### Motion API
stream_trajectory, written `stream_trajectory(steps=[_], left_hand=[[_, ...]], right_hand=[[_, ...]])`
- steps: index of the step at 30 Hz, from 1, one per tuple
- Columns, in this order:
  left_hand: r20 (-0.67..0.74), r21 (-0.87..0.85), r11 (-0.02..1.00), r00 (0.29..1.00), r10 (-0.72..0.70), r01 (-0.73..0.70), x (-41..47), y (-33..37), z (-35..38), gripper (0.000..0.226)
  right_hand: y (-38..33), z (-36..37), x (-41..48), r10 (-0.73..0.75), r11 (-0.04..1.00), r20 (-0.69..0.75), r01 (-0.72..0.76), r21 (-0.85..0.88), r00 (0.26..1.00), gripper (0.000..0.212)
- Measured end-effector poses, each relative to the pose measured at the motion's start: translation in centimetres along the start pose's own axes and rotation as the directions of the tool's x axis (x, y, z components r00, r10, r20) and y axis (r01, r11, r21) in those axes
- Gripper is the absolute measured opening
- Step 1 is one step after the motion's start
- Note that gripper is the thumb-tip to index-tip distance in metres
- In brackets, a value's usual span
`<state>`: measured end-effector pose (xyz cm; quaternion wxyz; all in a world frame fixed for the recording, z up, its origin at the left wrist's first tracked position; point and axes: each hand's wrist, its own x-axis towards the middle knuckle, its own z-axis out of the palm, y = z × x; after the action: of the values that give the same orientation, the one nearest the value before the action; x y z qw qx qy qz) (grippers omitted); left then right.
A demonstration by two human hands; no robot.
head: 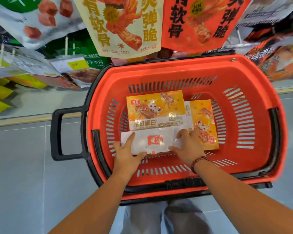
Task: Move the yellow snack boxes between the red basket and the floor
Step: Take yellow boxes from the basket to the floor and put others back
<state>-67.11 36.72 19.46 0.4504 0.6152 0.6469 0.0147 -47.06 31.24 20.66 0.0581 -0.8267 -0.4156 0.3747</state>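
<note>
Yellow snack boxes (156, 109) are lying inside the red basket (260, 132), which is standing on the floor (24, 166); at least 2 are being shown. The nearer box (152, 142) is being clamped at both ends. Its left end is being gripped by the left hand (125, 154) and its right end by the right hand (188, 147), with fingers (182, 132) laid over the white panel and thumbs set at the near edge. The second box (203, 125) is lying flat to the right, touching it.

Judging by the sharp corners and glossy print, stiff, light cardboard is being handled, and it is probably slippery. A hold across the short ends, as now, is being favoured, since the broad faces could be dented by squeezing.

The red logo 红派 is being displayed upside down on the white panel, and again on both yellow faces. On the hanging pouches (125, 26), 有软骨 and 爽弹脆 are being shown, and 9.90 is being shown on a price tag (74, 64).
</note>
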Motion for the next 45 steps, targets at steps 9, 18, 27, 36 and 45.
stream_trajectory(steps=[9, 18, 27, 36, 45], left_hand=[[-0.006, 0.091, 0.994, 0.998, 0.063, -0.063, -0.5, 0.4, 0.1, 0.076], [0.086, 0.051, 0.904, 0.903, 0.42, -0.425, -3.6, 9.1, -6.2, 0.055], [0.107, 0.059, 0.636, 0.638, 0.762, -0.77, -14.6, 23.9, -11.9, 0.042], [0.174, -0.043, 0.304, 0.292, 0.94, -0.952, -27.2, 41.4, -7.2, 0.047], [0.211, -0.196, -0.051, -0.093, 0.973, -0.979, -40.4, 53.3, 5.0, 0.051]], right_hand=[[1.6, 0.4, -0.8, 0.028, 0.999, 0.07, -0.024, -0.047, 0.997, 0.042], [-0.3, -7.5, -6.6, -0.062, 0.967, -0.211, 0.111, 0.23, 0.975, 0.04], [-0.7, -20.7, -20.2, 0.038, 0.839, -0.578, 0.289, 0.462, 0.815, 0.035], [8.3, -31.5, -36.8, 0.417, 0.676, -0.737, 0.361, 0.643, 0.532, 0.035], [20.8, -38.7, -47.8, 0.529, 0.689, -0.805, 0.418, 0.592, 0.269, 0.036]])
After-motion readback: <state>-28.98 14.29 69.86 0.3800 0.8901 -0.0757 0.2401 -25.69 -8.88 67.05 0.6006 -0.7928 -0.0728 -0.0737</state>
